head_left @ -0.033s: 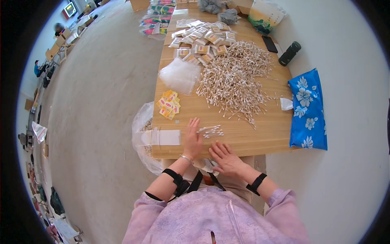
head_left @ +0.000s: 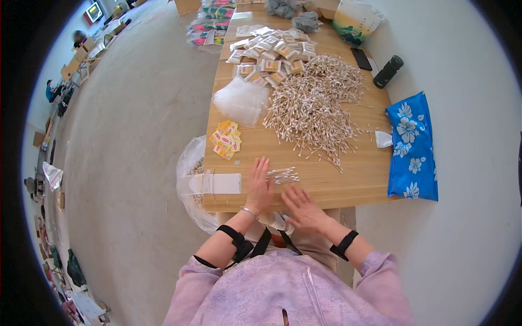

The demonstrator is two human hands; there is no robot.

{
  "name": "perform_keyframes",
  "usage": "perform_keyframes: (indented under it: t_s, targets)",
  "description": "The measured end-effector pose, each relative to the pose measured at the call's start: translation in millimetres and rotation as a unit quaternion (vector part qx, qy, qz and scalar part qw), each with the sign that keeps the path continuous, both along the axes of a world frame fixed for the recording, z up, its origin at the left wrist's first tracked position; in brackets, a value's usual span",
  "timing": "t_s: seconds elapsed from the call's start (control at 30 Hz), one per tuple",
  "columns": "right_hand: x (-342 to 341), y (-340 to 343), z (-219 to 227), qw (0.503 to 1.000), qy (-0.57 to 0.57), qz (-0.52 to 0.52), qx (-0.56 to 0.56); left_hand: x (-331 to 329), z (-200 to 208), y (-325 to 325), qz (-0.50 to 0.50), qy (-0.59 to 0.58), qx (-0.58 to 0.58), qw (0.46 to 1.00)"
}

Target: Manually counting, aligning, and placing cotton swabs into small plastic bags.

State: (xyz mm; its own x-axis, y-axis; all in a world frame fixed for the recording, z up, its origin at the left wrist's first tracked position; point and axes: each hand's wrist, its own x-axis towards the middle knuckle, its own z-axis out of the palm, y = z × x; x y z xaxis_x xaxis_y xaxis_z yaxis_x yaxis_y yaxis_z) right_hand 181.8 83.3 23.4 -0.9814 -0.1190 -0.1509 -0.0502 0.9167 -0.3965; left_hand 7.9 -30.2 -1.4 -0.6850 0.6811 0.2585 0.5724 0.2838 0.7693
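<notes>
A small bundle of cotton swabs (head_left: 283,175) lies roughly side by side near the table's front edge. Against its left end stands my left hand (head_left: 260,183), on edge with the fingers stretched out. Just below the bundle, my right hand (head_left: 304,209) is spread at the table edge, holding nothing. Beyond them is a large loose pile of cotton swabs (head_left: 315,103). To the left of the pile rest a stack of clear plastic bags (head_left: 242,101) and several yellow and white printed cards (head_left: 225,139). Filled packets (head_left: 270,51) are heaped farther back.
Beside my left hand, a white flat piece (head_left: 225,183) lies at the table's left edge, over a plastic bag of swabs (head_left: 191,163). On the right are a blue flowered tissue pack (head_left: 411,146), a dark bottle (head_left: 388,71) and a phone (head_left: 361,59) along the wall.
My right hand has shifted very slightly up toward the swab bundle. My left hand has barely moved.
</notes>
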Motion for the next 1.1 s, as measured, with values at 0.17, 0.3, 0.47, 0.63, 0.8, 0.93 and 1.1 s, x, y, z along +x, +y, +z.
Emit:
perform_keyframes:
  t_s: [0.17,0.3,0.47,0.63,0.8,0.93,1.1]
  targets:
    - [-38.9,37.2,-25.5,0.893,0.209,-0.311,-0.251,17.7,-0.9,7.2,-0.077,0.129,-0.216,0.965]
    - [-62.3,33.5,-34.5,0.848,0.228,-0.351,-0.325,19.3,-3.9,16.0,-0.040,0.141,-0.218,0.965]
    - [-85.0,-3.5,-34.4,0.784,0.274,-0.357,-0.427,10.7,-6.0,19.0,-0.071,0.102,-0.159,0.980]
    - [-82.5,3.4,-36.3,0.768,0.312,-0.416,-0.374,-1.1,-10.2,5.4,-0.056,-0.069,0.015,0.996]
    - [-69.0,19.0,-28.7,0.783,0.343,-0.449,-0.259,-2.4,-0.1,7.6,0.011,-0.218,0.098,0.971]
    - [-61.7,17.7,-19.9,0.880,0.281,-0.367,-0.111,-3.2,2.1,5.5,-0.086,0.058,-0.046,0.994]
    - [-65.7,17.0,-20.4,0.895,0.286,-0.334,-0.072,-3.2,-6.6,6.4,-0.068,-0.026,-0.006,0.997]
